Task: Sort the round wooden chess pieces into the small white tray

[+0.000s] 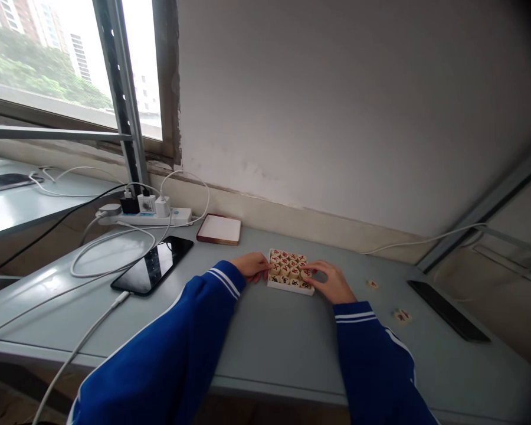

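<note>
A white open box (289, 287) lies on the desk, filled with rows of round wooden xiangqi pieces (293, 273) bearing red and dark characters. At the box's left edge is my left hand (251, 265), its fingers curled and closed on that side. My right hand (334, 282) reaches over the right edge, with thumb and forefinger closed around a xiangqi piece (305, 274) in the right-hand column. Off to the right on the desk lie a loose xiangqi piece (372, 284) and a small group of pieces (402, 316).
Behind the box sits a box lid (219, 229) with a dark red rim. A tablet (154, 265) with a white cable lies to the left, near a power strip (177, 216) holding several chargers. A long black object (448, 310) rests at right. A wall (336, 147) rises behind.
</note>
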`<state>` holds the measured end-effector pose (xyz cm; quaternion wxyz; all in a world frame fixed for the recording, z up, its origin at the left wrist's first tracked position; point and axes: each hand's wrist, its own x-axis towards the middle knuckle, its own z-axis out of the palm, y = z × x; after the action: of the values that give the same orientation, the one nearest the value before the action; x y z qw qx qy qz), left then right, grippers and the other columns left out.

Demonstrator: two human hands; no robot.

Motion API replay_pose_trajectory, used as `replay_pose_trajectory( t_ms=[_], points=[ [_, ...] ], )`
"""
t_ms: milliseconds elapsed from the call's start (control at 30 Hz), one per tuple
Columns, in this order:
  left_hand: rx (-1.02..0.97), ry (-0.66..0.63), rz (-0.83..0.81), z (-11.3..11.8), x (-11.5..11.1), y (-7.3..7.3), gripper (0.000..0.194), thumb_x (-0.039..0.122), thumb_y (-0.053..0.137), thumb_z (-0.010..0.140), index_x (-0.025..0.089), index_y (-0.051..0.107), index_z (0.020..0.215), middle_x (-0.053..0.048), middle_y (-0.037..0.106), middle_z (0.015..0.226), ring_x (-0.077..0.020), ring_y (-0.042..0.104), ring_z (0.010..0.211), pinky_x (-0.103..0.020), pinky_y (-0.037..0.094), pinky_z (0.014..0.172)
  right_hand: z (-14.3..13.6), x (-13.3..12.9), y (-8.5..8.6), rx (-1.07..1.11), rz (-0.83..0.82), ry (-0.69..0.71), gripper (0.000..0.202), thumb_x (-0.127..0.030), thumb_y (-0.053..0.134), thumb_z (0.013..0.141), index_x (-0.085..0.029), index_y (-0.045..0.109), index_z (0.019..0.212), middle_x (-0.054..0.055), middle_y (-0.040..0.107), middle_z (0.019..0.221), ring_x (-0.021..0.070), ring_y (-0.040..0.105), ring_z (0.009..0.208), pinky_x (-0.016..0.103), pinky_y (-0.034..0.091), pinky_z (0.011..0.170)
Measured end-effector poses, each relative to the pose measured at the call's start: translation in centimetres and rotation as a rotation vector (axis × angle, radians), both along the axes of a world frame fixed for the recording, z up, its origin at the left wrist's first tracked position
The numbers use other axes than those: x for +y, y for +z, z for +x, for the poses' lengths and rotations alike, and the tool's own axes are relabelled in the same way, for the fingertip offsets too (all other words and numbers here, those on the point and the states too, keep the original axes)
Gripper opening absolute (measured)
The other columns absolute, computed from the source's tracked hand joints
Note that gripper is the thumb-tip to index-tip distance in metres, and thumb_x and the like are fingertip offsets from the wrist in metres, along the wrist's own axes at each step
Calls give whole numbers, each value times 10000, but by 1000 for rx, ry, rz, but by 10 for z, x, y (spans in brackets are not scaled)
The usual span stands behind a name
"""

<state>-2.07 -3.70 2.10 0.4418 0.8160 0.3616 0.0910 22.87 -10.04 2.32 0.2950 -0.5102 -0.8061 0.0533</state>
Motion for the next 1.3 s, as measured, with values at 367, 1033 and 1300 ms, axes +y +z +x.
replay_pose_trajectory(
  t_ms=[367, 1033, 1300],
  points=[
    [-1, 21, -4, 0, -1, -1, 542, 622, 360, 770, 134, 530, 604, 30, 481, 372, -63, 370, 282, -207, 302, 389, 4, 0, 7, -5, -16, -71, 307, -450, 510, 756, -233, 608, 949, 39, 591, 942, 154, 551, 767, 291, 426, 737],
    [29, 37, -15, 0, 0, -1, 611, 706, 360, 703, 131, 548, 615, 22, 492, 380, -67, 388, 299, -209, 318, 397, -34, -13, 7, 62, -36, -37, 315, -451, 533, 736, -234, 584, 958, 16, 619, 761, 167, 553, 708, 280, 404, 648],
    [22, -1, -89, 0, -4, 4, 568, 642, 366, 752, 118, 541, 618, 19, 490, 381, -73, 410, 312, -211, 319, 407, -73, -14, 1, -134, 70, 48, 286, -404, 564, 748, -290, 585, 1010, 23, 628, 977, 203, 521, 933, 363, 307, 817]
  ],
)
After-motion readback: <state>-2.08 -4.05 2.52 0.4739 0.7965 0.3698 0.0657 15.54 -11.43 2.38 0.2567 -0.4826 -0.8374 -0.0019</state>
